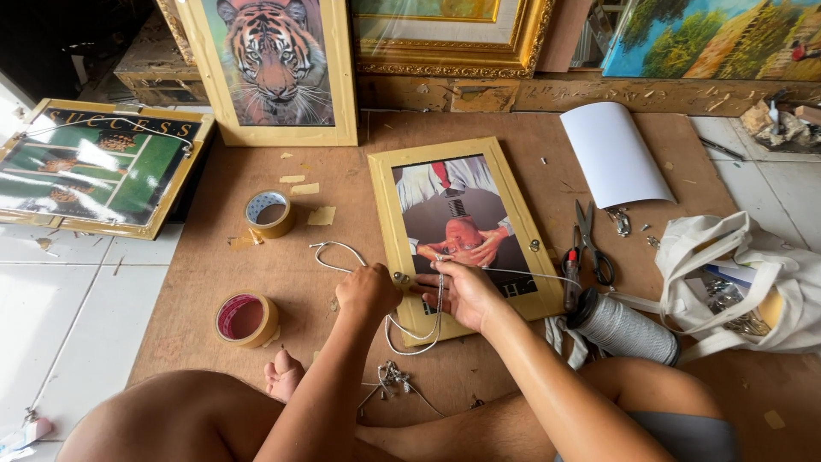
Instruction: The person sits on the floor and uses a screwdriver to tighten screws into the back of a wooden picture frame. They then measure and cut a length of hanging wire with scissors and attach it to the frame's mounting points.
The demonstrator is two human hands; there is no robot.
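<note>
A gold-framed picture [499, 175] lies flat on a brown board [256, 167] in front of me. My left hand [368, 291] pinches a white cord [335, 249] at a small metal fitting on the frame's left edge. My right hand [464, 291] rests on the frame's near part and holds another stretch of the same cord, which loops below the frame [410, 346] and runs right towards a grey spool [626, 328].
Two tape rolls [270, 213] [245, 318] lie left. Scissors [590, 244], a red-handled tool [571, 274], a curled white sheet [614, 154] and a white cloth bag [753, 282] sit right. A framed tiger picture [275, 64] leans behind; another frame [98, 162] lies far left.
</note>
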